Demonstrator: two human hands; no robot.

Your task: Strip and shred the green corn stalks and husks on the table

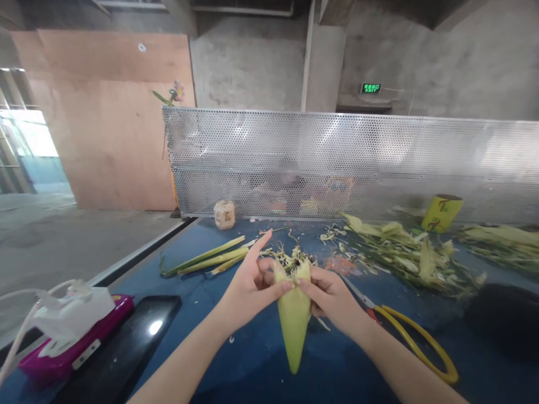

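Observation:
A pale green corn husk hangs point-down between my hands, its torn, ragged edge at the top. My left hand pinches that edge from the left with thumb and bent fingers, while its index finger sticks up and away. From the right, my right hand grips the same edge, the two thumbs nearly meeting at the middle. Right behind the husk lie dark and whitish plant scraps. Scissors with yellow handles rest beside my right forearm, partly covered by it.
Several green-yellow stalks lie left on the blue table. A husk pile and a yellow can stand right; a wrapped jar is at back. A perforated metal screen borders the far edge. A black tablet and purple power strip lie front left.

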